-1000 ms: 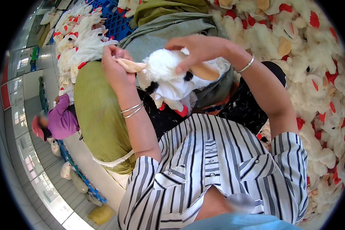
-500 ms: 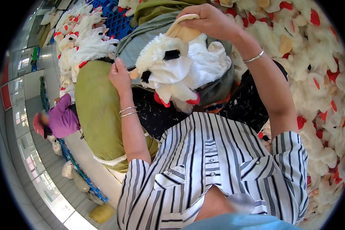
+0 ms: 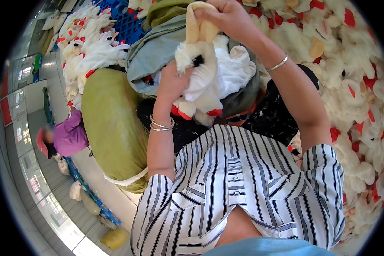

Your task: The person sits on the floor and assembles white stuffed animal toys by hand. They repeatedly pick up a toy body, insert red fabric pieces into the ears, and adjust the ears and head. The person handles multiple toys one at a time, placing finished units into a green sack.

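Observation:
A white fluffy plush animal skin (image 3: 202,81) with a black eye patch, long beige flaps and red tips lies over the grey-blue cloth sack in front of me. My right hand (image 3: 226,17) is closed on the upper end of a beige flap and holds it stretched upward. At the left side of the plush head, my left hand (image 3: 173,83) is closed around the white fabric; its fingertips are partly hidden, and it covers the other eye patch. The plush's limp white body hangs to the right, over my lap.
The grey-blue sack (image 3: 143,55) sits against a full olive-green sack (image 3: 111,123) on my left. Heaps of white plush skins (image 3: 350,85) fill the right side. More white plush pieces (image 3: 87,51) lie at the far left by a blue plastic crate (image 3: 126,21). A person in purple (image 3: 70,134) works further left.
My left hand has moved right, from the beige flap at the plush's left side onto its head. My right hand has raised the other flap, and the head is now narrower and more upright.

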A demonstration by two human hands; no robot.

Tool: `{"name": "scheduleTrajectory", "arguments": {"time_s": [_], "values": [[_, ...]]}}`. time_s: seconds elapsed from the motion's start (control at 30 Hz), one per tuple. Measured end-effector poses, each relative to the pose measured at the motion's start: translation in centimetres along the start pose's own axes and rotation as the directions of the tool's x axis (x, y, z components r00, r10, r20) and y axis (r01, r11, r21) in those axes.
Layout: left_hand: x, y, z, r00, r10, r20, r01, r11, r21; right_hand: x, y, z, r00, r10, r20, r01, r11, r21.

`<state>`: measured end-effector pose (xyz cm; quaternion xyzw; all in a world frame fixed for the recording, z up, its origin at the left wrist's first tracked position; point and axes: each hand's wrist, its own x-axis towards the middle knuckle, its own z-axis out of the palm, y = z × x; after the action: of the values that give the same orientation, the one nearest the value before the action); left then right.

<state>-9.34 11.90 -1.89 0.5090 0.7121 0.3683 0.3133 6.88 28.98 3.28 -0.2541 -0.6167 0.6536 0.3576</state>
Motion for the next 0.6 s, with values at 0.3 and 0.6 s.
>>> {"name": "scheduleTrajectory", "arguments": {"time_s": [0.3,0.6], "values": [[2.1,-0.4,-0.2,0.92,-0.347,-0.183,0.176,0.782,-0.598,-1.8,3.9,2.2,0.947,-0.125,0.295,0.242,0.883,-0.403],[1.8,0.5,0.3,0.907,-0.33,-0.263,0.045,0.696,-0.717,-2.5,2.9,3.2,0.966,-0.132,0.22,0.228,0.836,-0.499]]}}
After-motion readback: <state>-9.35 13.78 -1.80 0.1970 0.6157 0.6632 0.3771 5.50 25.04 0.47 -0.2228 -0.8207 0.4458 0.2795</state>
